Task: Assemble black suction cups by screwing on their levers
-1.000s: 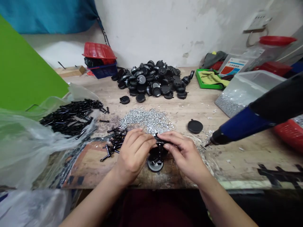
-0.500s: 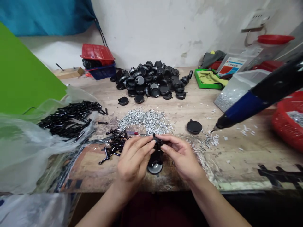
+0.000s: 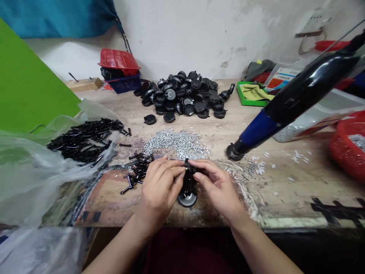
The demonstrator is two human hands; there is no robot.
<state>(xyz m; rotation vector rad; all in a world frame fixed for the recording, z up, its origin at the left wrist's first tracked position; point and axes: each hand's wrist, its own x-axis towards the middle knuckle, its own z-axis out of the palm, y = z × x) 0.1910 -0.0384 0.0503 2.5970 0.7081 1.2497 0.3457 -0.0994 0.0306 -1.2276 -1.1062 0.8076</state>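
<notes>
Both of my hands meet at a black plastic suction-cup mount (image 3: 188, 182) near the bench's front edge. Its round base, with a pale grey underside, faces toward me. My left hand (image 3: 161, 182) is closed on the upper part from the left, fingers pressed together. From the right, my right hand (image 3: 218, 184) pinches the same mount between thumb and fingers. Fingertips hide part of its top. Just beyond lies a heap of small silver screws (image 3: 173, 140). Left of my left hand are loose black bar-shaped parts (image 3: 139, 167).
A blue-and-black electric screwdriver (image 3: 273, 118) hangs at the right, its tip over a black disc (image 3: 234, 152). Black suction-cup bases (image 3: 185, 95) are piled at the back. A plastic bag of black bars (image 3: 82, 140) lies left; a red basket (image 3: 346, 146) stands right.
The hanging screwdriver has swung left, now in front of the black disc. My hands keep hold of the mount in nearly the same place. The view has shifted slightly.
</notes>
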